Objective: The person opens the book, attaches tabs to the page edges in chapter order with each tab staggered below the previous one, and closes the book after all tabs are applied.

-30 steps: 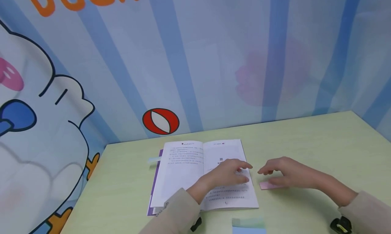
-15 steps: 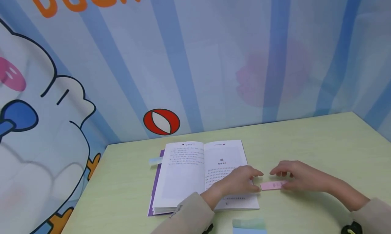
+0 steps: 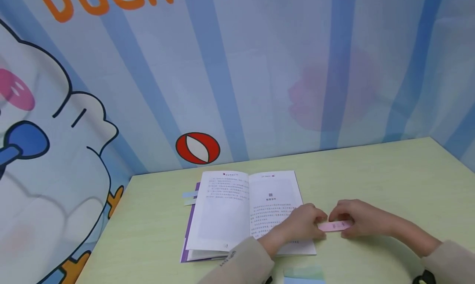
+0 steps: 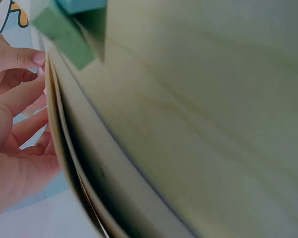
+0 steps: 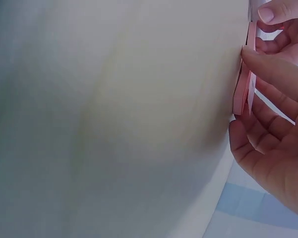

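A pad of pink sticky notes (image 3: 335,226) lies just right of an open book (image 3: 222,222). My left hand (image 3: 305,223) reaches across the right page and pinches the pad's left end. On the right end, my right hand (image 3: 367,219) grips it between thumb and fingers. Seen from the right wrist, the pink pad (image 5: 242,91) is edge-on, with a thin sheet standing away from the rest. Both hands face each other at its two ends. In the left wrist view, the book's page edges hide part of the left hand (image 4: 20,134).
Blue and green sticky notes (image 3: 303,272) lie at the front of the table (image 3: 148,218). Pale blue and green tabs (image 3: 190,197) stick out from the book's left side. A striped cartoon backdrop (image 3: 267,69) stands behind the table.
The left hand has moved right from above the page to the pad's left end. The right hand has shifted slightly right and closed on the other end. The pad now looks slightly bowed.
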### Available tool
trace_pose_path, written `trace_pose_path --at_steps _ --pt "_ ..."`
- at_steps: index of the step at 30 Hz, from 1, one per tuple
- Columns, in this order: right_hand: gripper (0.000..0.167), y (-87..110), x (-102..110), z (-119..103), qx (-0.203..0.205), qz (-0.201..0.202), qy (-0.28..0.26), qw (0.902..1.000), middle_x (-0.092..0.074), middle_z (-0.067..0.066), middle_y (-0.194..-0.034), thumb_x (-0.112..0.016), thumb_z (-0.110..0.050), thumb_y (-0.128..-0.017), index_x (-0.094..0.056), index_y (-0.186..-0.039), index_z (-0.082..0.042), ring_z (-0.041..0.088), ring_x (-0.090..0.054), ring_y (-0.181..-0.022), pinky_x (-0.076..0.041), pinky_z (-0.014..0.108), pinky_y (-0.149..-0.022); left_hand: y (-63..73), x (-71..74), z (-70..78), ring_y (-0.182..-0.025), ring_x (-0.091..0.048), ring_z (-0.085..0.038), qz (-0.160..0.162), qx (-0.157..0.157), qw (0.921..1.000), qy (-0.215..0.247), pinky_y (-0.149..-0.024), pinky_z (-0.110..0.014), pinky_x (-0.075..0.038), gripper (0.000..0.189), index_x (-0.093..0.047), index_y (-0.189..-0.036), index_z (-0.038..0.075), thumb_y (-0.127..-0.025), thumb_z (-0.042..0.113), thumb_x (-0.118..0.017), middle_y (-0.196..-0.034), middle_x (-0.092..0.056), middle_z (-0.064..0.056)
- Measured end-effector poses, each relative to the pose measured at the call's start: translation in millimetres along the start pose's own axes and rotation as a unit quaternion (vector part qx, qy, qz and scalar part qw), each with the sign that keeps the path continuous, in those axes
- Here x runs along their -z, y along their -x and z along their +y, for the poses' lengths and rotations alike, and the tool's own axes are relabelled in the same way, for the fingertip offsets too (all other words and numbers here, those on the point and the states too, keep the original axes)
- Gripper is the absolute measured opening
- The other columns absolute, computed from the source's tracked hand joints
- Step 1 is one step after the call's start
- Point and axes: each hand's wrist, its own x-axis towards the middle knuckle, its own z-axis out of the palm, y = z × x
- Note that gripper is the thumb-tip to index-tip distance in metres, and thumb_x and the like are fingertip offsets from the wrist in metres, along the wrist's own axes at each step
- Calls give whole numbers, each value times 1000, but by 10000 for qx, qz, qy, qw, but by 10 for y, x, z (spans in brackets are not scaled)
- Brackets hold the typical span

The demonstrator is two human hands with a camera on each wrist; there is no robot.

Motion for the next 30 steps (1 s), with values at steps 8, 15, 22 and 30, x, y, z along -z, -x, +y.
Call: trace_pose_path --at_steps 8,15,22,30 --pt "19 -2 -30 -31 -112 -131 -338 9993 -55 -9 -83 -72 -9 -78 -64 -95 -11 4 -47 -73 -42 21 -60 -1 -55 -7 -70 -42 2 33 -154 9999 12 -63 -7 -32 33 -71 -106 11 -74 13 -77 -78 -60 12" --pt "19 14 -34 -39 -69 -123 -462 9988 -55 -9 -82 -71 -9 -79 -63 -97 -9 4 -47 -72 -41 21 -58 10 -49 -14 -74 -45 2 4 -55 9999 140 -66 -7 -34 31 -71 -105 12 -75 14 -77 -82 -61 12" --pt "19 15 4 -81 134 56 -341 9993 -56 -9 -82 -70 -7 -79 -64 -96 -10 3 -48 -71 -42 21 -57 37 -7 -12 -71 -49 2 92 138 9986 494 -67 -9 -37 25 -71 -100 12 -75 11 -75 -80 -62 12" --pt "20 -16 77 -138 397 242 -54 9989 -55 -11 -82 -71 -5 -77 -65 -94 -13 2 -48 -70 -43 21 -57 82 90 7 -67 -48 2 344 94 9964 770 -63 -9 -38 21 -70 -98 9 -77 7 -72 -76 -60 12"
